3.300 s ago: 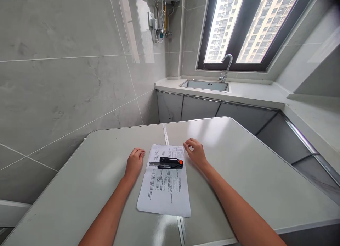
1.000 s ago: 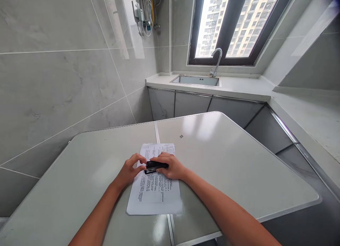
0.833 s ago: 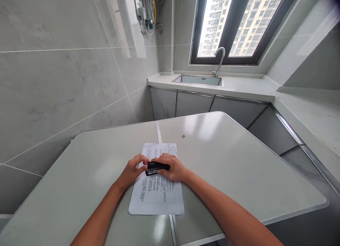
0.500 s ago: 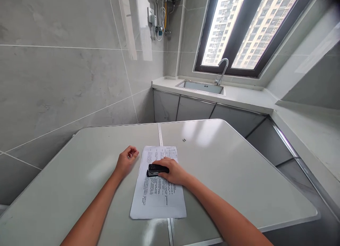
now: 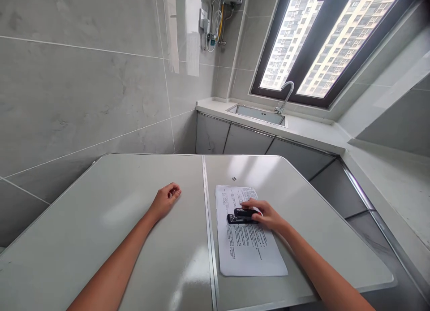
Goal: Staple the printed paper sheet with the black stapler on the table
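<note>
**Right hand on the stapler, left hand resting apart**

I had the right hand (image 5: 267, 214) closed around the rear of the black stapler (image 5: 243, 213), thumb on the near side and fingers reaching along the far side. A touch of red showed on the stapler beside the grip. Its nose pointed left, towards my other hand, and I could make out a narrow gap between its upper arm and its base.

The stapler was on the upper half of the printed paper (image 5: 248, 266), which lay to the right of the seam (image 5: 208, 235) in the pale tabletop (image 5: 168, 257). I could not tell how many sheets there were.

My left hand (image 5: 164, 201) rested on the other side of that seam, well apart from the paper. It was half open, the fingers loosely curled, and I saw nothing in its hold.

Just beyond the far edge of the paper I noted small metallic pieces (image 5: 234, 179), too small for me to identify with certainty. Farther off, past the tabletop, I had a sink (image 5: 258, 114) with a curved tap (image 5: 285, 100) beneath a dark-framed window.
</note>
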`<move>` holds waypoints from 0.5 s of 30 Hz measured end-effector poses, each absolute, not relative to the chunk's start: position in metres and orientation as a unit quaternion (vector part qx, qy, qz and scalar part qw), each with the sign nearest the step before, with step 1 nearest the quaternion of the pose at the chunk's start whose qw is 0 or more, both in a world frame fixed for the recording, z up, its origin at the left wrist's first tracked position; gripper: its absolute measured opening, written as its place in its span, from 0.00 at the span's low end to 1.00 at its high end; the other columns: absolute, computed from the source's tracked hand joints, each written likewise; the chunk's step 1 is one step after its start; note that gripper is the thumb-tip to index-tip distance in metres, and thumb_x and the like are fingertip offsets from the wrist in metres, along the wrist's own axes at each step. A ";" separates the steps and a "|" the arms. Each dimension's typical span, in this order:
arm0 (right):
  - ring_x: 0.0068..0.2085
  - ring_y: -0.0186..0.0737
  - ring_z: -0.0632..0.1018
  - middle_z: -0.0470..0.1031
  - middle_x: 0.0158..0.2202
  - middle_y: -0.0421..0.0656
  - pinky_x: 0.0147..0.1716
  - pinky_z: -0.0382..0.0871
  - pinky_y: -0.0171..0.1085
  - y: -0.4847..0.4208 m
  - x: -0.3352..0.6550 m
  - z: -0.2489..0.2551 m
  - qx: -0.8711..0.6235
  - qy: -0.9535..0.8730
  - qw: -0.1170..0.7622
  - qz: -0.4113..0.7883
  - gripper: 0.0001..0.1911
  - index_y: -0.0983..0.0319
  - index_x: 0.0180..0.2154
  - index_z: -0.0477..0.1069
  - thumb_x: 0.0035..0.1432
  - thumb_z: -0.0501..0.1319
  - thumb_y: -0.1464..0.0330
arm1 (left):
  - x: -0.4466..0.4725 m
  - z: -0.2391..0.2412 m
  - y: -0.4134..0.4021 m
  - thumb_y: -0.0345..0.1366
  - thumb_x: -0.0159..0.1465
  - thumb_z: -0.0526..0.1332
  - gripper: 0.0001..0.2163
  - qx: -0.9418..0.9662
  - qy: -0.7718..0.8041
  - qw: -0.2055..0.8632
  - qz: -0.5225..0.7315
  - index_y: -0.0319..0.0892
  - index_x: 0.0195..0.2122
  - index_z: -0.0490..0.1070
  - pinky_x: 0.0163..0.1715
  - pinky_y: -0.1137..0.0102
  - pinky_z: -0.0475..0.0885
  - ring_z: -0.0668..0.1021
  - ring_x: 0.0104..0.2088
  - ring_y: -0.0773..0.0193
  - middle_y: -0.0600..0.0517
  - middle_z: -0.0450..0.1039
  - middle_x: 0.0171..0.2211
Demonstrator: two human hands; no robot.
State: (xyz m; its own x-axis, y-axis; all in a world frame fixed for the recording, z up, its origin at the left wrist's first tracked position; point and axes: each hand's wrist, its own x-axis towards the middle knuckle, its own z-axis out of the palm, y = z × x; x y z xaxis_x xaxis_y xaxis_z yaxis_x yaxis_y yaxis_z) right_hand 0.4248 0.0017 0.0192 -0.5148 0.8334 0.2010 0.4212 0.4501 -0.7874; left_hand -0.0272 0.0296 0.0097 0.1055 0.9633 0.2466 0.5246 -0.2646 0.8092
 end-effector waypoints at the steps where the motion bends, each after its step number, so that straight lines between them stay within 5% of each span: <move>1: 0.44 0.50 0.80 0.81 0.43 0.48 0.46 0.76 0.49 0.012 0.425 0.019 -0.414 -0.783 0.323 0.333 0.25 0.56 0.52 0.79 0.71 0.53 0.48 | -0.027 0.010 0.030 0.45 0.69 0.60 0.11 0.688 0.540 0.278 0.398 0.44 0.35 0.72 0.33 0.69 0.64 0.69 0.30 0.64 0.54 0.71 0.30; 4: 0.50 0.52 0.79 0.81 0.46 0.50 0.52 0.75 0.52 0.046 0.414 0.018 -0.479 -0.779 0.342 0.215 0.25 0.57 0.46 0.80 0.74 0.49 0.52 | -0.028 0.011 0.029 0.45 0.68 0.60 0.11 0.678 0.545 0.279 0.407 0.44 0.34 0.72 0.32 0.70 0.64 0.68 0.29 0.64 0.54 0.70 0.29; 7: 0.67 0.55 0.69 0.69 0.66 0.49 0.64 0.66 0.56 0.072 0.396 0.009 -0.493 -0.831 0.235 0.107 0.23 0.55 0.55 0.78 0.72 0.53 0.53 | -0.029 0.012 0.028 0.45 0.68 0.60 0.11 0.673 0.548 0.282 0.410 0.44 0.34 0.72 0.32 0.70 0.64 0.68 0.29 0.64 0.54 0.69 0.30; 10: 0.76 0.54 0.53 0.49 0.77 0.50 0.72 0.52 0.55 0.083 0.379 -0.006 -0.525 -0.837 0.128 0.083 0.34 0.59 0.70 0.62 0.72 0.50 0.49 | -0.030 0.012 0.028 0.46 0.69 0.60 0.11 0.669 0.552 0.283 0.409 0.44 0.34 0.71 0.32 0.70 0.64 0.67 0.29 0.64 0.55 0.68 0.29; 15: 0.78 0.52 0.44 0.42 0.78 0.52 0.73 0.37 0.62 0.080 0.352 -0.016 -0.549 -0.829 0.058 0.091 0.38 0.63 0.76 0.46 0.75 0.41 0.48 | -0.031 0.009 0.031 0.46 0.69 0.59 0.12 0.674 0.545 0.291 0.406 0.44 0.35 0.71 0.33 0.70 0.65 0.68 0.30 0.63 0.54 0.69 0.30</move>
State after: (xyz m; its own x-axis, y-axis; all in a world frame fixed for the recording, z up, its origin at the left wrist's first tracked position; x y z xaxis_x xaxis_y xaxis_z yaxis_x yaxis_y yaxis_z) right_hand 0.3523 0.0802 -0.0160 -0.3900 0.9208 -0.0037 0.8996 0.3802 -0.2148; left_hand -0.0310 0.0312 0.0095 0.0777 0.9701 0.2297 0.4976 -0.2374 0.8343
